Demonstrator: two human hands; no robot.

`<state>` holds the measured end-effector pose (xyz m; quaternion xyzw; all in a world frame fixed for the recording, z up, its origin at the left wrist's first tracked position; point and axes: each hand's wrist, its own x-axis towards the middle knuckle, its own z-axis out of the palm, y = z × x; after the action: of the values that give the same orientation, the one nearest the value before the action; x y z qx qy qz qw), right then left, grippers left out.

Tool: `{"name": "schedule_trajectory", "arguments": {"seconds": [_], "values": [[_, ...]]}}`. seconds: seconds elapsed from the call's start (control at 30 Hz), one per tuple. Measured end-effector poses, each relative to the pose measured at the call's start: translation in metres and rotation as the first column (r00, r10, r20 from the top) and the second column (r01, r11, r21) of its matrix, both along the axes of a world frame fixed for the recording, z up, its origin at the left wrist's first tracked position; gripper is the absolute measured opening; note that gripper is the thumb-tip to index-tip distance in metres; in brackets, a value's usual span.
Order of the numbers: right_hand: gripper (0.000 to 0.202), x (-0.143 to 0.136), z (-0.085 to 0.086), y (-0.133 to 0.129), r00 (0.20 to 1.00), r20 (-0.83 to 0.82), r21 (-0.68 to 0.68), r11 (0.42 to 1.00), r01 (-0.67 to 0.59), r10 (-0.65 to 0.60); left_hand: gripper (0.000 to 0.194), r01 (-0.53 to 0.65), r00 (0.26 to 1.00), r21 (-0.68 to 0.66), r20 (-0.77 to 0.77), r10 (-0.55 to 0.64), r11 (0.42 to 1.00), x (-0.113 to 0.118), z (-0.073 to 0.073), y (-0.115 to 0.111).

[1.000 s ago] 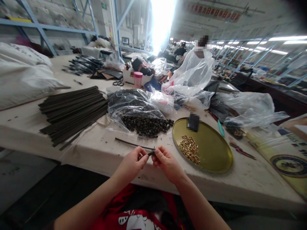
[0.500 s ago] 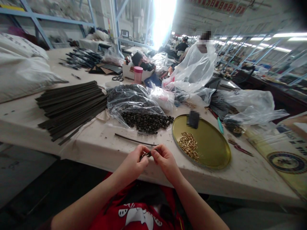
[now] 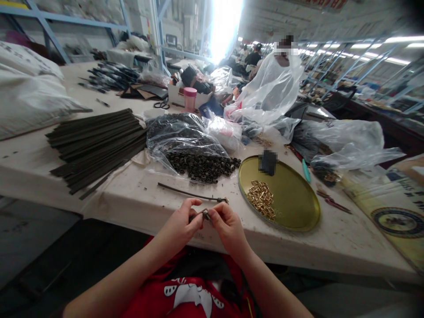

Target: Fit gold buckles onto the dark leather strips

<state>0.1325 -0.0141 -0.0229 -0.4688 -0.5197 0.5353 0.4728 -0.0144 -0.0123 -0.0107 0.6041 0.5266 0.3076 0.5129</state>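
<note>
Near the table's front edge, my left hand (image 3: 185, 221) and my right hand (image 3: 227, 223) are closed in a pinch, their fingertips almost meeting. Between them shows a short piece of dark strap (image 3: 206, 214) with a pale, shiny bit on it; the fingers hide most of it. Just behind the hands a thin dark strap (image 3: 185, 192) lies on the table, with a small gold buckle (image 3: 225, 200) by its right end. Whether this strap joins the held piece I cannot tell. A heap of small dark loops (image 3: 205, 168) spills from a clear plastic bag (image 3: 185, 137) beyond.
Right of my hands stands a round gold tray (image 3: 294, 207) with a pile of gold buckles (image 3: 260, 198). A stack of dark strips (image 3: 99, 145) lies at left. Pliers (image 3: 334, 203) rest beyond the tray. Farther back are scissors (image 3: 161, 104), a pink-lidded jar (image 3: 190, 100) and a person under clear plastic.
My fingers have shifted on the held piece, and its shiny bit now shows between them. The buckle by the lying strap's right end has come into sight above my right hand.
</note>
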Motion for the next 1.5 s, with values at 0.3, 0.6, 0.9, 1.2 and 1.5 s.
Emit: {"name": "schedule_trajectory", "arguments": {"seconds": [0.3, 0.6, 0.9, 1.2, 1.5], "values": [[0.033, 0.0, -0.017, -0.009, 0.811, -0.573, -0.37, 0.845, -0.386, 0.12, 0.029, 0.006, 0.984, 0.044, -0.176, 0.002, 0.999, -0.003, 0.006, -0.006], [0.031, 0.002, -0.008, -0.02, 0.681, -0.73, -0.355, 0.815, -0.457, 0.064, 0.021, 0.008, 0.969, 0.067, -0.248, 0.009, 0.998, 0.001, 0.011, -0.015], [0.032, 0.007, -0.012, -0.026, 0.704, -0.703, -0.372, 0.793, -0.482, 0.099, 0.027, 0.127, 0.925, 0.026, -0.364, -0.11, 0.992, 0.001, 0.015, -0.021], [0.037, 0.016, -0.016, -0.025, 0.748, -0.636, -0.397, 0.75, -0.53, 0.192, 0.02, 0.235, 0.928, -0.121, -0.267, -0.26, 0.964, 0.002, 0.021, -0.025], [0.034, 0.018, -0.012, -0.027, 0.772, -0.604, -0.382, 0.779, -0.498, 0.197, 0.019, 0.341, 0.902, -0.079, -0.253, -0.35, 0.937, 0.003, 0.035, -0.027]]}}
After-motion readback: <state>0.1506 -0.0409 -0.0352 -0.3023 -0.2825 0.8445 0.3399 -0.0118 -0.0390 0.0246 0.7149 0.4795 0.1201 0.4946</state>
